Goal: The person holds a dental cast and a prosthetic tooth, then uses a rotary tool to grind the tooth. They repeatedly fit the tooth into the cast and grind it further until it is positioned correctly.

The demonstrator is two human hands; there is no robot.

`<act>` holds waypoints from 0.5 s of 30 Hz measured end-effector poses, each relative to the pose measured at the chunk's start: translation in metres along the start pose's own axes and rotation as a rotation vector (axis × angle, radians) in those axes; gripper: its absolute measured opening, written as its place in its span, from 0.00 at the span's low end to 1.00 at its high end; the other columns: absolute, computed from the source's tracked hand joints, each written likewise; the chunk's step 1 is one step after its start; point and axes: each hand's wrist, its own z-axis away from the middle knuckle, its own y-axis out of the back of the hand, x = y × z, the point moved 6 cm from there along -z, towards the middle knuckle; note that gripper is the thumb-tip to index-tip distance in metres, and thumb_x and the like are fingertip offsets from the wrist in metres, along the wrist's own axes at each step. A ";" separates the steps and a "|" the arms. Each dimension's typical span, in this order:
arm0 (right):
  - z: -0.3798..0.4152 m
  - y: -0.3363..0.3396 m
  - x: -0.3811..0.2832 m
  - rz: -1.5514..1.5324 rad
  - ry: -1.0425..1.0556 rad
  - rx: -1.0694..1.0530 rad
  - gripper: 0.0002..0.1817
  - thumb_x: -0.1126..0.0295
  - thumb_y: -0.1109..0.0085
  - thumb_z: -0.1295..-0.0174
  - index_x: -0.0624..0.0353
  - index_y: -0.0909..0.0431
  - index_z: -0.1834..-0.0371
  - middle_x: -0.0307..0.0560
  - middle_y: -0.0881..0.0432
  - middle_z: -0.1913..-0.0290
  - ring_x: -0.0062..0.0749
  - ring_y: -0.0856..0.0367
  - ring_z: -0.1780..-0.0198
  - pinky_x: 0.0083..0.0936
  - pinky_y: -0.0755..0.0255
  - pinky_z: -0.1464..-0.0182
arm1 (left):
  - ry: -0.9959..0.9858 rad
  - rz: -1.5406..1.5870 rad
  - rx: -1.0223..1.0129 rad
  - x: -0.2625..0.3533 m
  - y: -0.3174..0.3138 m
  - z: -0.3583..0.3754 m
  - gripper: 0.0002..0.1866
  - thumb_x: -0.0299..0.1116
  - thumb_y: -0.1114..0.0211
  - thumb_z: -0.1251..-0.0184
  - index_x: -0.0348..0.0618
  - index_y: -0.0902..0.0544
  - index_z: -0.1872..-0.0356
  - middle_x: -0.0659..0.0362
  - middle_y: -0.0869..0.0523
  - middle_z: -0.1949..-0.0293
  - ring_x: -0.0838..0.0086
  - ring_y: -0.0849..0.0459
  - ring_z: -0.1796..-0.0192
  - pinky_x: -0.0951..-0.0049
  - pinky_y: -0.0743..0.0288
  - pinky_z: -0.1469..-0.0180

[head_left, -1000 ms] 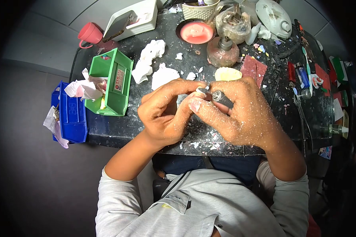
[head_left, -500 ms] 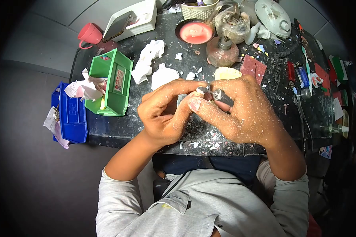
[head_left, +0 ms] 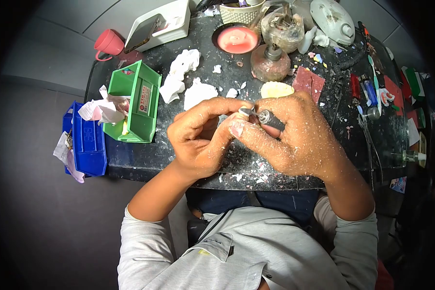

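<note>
Between thumb and index finger, my left hand (head_left: 200, 135) pinches a small white piece (head_left: 245, 111). My right hand (head_left: 302, 135), dusted with white specks, is wrapped round a rotary handpiece (head_left: 271, 118) whose thin metal tip points left at the white piece. The two thumbs meet at the piece. Just beyond my hands lies a pale yellow cast (head_left: 277, 90), with white crumpled tissue (head_left: 199, 93) to its left. Most of the handpiece is hidden by my right hand.
Green bin (head_left: 147, 99) and blue bin (head_left: 89, 140) stand left. Behind are a pink cup (head_left: 109, 43), white tray (head_left: 176, 30), bowl of pink material (head_left: 238, 39) and glass burner (head_left: 269, 67). Red wax sheets (head_left: 308, 83) and tools lie right. White debris dots the black table (head_left: 130, 157).
Both hands hold nearly the same pose. The white piece and the tool tip have shifted very slightly at the fingertips.
</note>
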 end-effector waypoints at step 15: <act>-0.001 -0.001 -0.003 0.002 0.001 0.050 0.17 0.60 0.28 0.33 0.65 0.14 0.69 0.52 0.20 0.76 0.36 0.22 0.73 0.35 0.30 0.66 | -0.042 0.019 0.052 -0.002 0.003 0.004 0.11 0.19 0.34 0.21 0.24 0.14 0.44 0.46 0.08 0.49 0.70 0.08 0.51 0.71 0.15 0.45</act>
